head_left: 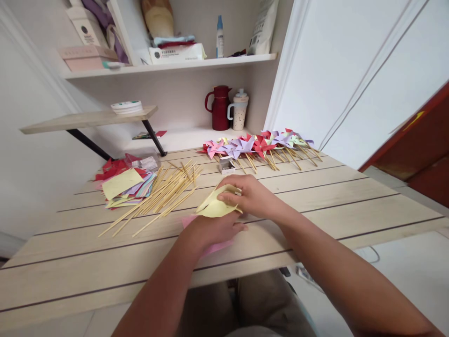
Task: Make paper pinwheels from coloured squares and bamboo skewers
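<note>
Roughly midway, judging by the piles. A row of finished paper pinwheels on wooden sticks (259, 146), pink, purple, red and pale green, lies along the far edge of the pale wood-plank table (351, 196), so a good number appear done.

Material left:
- a loose heap of thin bamboo sticks (164, 193) fanned out on the left part of the table, many unused
- a stack of coloured square paper sheets (124, 187), yellow on top with red beneath, just beside the sticks
- a small clear open box (226, 164) between the sticks and the pinwheels; contents too small to tell

In hand: a pale yellow folded paper piece (214, 206), near the table's middle. The right hand (247, 194) pinches its upper edge with fingers curled over it. The left hand (215, 229) sits just under it, thumb and fingers closed at its lower edge, resting on a pink paper sheet (210, 245) that lies flat on the table.

The yellow piece looks partly folded; no stick is on it yet, so folding seems unfinished and mounting not begun.

Behind, on the white shelf: a dark red jug (219, 107) and a speckled lidded cup (239, 111), well apart from the work.
</note>
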`<state>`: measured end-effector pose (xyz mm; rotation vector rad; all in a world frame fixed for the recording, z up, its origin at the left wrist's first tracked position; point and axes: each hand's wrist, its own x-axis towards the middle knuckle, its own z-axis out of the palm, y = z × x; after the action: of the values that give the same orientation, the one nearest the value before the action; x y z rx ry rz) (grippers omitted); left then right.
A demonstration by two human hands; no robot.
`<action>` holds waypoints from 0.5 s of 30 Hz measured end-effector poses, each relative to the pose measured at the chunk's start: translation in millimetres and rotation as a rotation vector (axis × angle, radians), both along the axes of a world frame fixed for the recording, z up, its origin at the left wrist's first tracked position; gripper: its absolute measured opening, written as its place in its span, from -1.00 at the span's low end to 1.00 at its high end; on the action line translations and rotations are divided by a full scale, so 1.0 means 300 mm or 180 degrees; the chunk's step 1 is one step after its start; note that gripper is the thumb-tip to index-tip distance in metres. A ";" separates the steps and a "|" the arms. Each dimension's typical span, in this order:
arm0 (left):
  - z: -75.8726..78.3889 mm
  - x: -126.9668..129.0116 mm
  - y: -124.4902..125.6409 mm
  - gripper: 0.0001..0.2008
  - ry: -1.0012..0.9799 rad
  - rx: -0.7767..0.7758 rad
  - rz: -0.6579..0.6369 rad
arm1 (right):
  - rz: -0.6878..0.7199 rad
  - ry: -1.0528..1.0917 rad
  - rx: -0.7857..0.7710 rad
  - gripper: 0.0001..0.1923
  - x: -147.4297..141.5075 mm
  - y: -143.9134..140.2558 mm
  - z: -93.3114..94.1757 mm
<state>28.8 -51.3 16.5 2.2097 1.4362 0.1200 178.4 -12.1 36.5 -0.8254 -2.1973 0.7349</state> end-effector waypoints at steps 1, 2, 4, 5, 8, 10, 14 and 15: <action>-0.009 -0.002 0.002 -0.65 -0.0105 0.0143 -0.0031 | 0.0012 0.0068 -0.0055 -0.88 0.000 -0.002 0.001; -0.018 -0.004 0.004 -0.66 -0.0180 0.0284 -0.0059 | 0.0020 0.0126 -0.0107 -0.87 0.001 -0.003 0.001; -0.029 -0.007 0.008 -0.67 -0.0250 0.0465 -0.0078 | 0.0013 0.0188 -0.0180 -0.87 0.001 -0.006 0.002; -0.032 -0.008 0.009 -0.68 -0.0241 0.0470 -0.0078 | 0.0012 0.0194 -0.0209 -0.86 0.001 -0.007 0.003; -0.024 -0.006 0.010 -0.68 -0.0067 0.0250 -0.0159 | 0.0050 0.0117 -0.0251 -0.87 0.000 -0.009 0.006; -0.013 -0.004 0.010 -0.66 0.0077 0.0112 -0.0241 | 0.0065 0.0022 -0.0221 -0.87 -0.002 -0.009 0.008; 0.004 0.001 0.004 -0.63 0.0204 0.0038 -0.0216 | 0.0103 -0.0119 -0.0109 -0.88 -0.002 -0.007 0.005; 0.007 0.002 0.002 -0.63 0.0197 0.0030 -0.0184 | 0.0125 -0.0138 -0.0089 -0.88 -0.001 -0.006 0.004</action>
<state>29.4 -50.8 18.6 2.2787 1.4052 0.0389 178.0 -14.0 37.7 -0.8211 -2.2522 0.7751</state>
